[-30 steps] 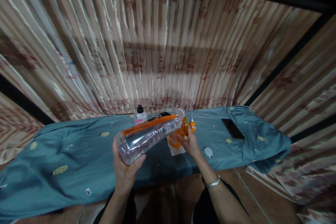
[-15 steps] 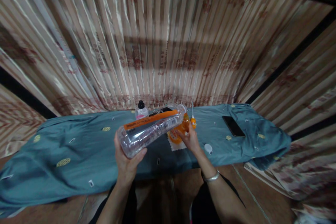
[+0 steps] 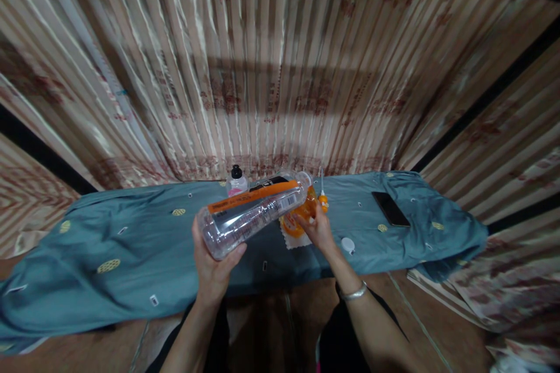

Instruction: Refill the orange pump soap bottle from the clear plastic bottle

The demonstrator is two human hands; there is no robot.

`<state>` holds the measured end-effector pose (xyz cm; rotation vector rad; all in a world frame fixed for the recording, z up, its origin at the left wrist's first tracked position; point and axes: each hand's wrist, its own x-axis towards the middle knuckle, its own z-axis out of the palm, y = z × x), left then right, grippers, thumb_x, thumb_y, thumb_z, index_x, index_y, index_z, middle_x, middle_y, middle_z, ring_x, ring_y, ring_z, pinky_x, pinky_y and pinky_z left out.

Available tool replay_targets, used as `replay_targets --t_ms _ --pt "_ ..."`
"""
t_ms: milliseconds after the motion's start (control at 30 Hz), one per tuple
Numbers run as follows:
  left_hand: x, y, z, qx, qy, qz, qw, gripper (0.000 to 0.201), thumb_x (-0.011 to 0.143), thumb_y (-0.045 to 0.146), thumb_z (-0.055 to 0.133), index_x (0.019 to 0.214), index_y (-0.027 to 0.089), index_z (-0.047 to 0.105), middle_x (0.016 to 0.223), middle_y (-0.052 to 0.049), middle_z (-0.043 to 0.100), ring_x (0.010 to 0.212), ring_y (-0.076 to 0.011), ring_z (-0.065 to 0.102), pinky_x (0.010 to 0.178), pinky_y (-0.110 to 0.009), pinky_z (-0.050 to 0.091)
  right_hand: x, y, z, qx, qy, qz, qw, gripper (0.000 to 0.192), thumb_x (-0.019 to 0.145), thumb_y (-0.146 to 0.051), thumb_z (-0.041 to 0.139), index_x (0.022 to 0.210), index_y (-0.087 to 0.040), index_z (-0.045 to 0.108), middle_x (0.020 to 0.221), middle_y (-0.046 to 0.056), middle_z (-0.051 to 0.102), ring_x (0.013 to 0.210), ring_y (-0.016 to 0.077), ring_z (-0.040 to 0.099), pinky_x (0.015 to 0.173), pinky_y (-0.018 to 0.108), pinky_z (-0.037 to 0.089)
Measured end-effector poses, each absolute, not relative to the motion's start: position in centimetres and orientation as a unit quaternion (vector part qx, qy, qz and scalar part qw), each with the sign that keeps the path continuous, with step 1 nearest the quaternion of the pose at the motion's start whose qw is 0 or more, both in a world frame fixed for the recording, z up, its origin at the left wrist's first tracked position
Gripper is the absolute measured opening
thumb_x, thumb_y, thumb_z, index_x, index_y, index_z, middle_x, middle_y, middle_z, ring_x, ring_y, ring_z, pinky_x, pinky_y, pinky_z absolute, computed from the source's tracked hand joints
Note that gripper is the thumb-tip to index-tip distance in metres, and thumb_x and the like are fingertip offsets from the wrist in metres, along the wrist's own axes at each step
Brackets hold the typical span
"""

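Note:
My left hand (image 3: 213,268) is wrapped round the base of a large clear plastic bottle (image 3: 254,215) with an orange and black label. The bottle is tilted, its uncapped mouth up and to the right. Under that mouth my right hand (image 3: 319,227) has its fingers closed round an orange see-through container (image 3: 310,205), partly hidden by the bottle and fingers. Beneath it lies a small white cloth (image 3: 295,241) with a scalloped edge and an orange print. Whether liquid flows between the two, I cannot make out.
Behind the bottle stands a clear bottle with a black cap (image 3: 237,172). An orange pump top with a thin tube (image 3: 324,201) is right of the container. A white cap (image 3: 348,245) and a black phone (image 3: 391,208) lie on the teal cloth (image 3: 144,245). Curtains (image 3: 280,70) hang behind.
Both hands, the bottle and the container hold nearly the same pose. The whole view has shifted very slightly.

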<state>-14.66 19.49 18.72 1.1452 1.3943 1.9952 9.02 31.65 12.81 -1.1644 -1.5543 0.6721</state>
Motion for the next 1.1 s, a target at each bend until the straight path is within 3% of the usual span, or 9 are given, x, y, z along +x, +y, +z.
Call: replay_targets --t_ms 700,1100 --pt "-15.0 19.6 18.2 0.429 0.500 0.723 0.210 0.096 0.061 0.040 0.090 0.146 0.026 0.048 0.142 -0.013 0.059 0.131 -0.0360 0.058 0.110 -0.051 0.047 8.9 31.7 12.9 -0.503 -0.644 0.273 0.507 0.075 0.075 -0.063 0.078 0.132 -0.018 0.056 0.112 0.015 0.077 0.101 0.0353 0.076 0.087 0.050 0.063" --pt "-14.5 19.6 18.5 0.422 0.494 0.730 0.212 0.094 0.061 0.041 0.090 0.144 0.024 0.050 0.142 -0.014 0.058 0.132 -0.0354 0.056 0.114 -0.051 0.043 8.7 31.4 13.2 -0.536 -0.642 0.238 0.494 0.074 0.076 -0.061 0.077 0.131 -0.017 0.056 0.110 0.015 0.078 0.102 0.0343 0.076 0.086 0.047 0.062"
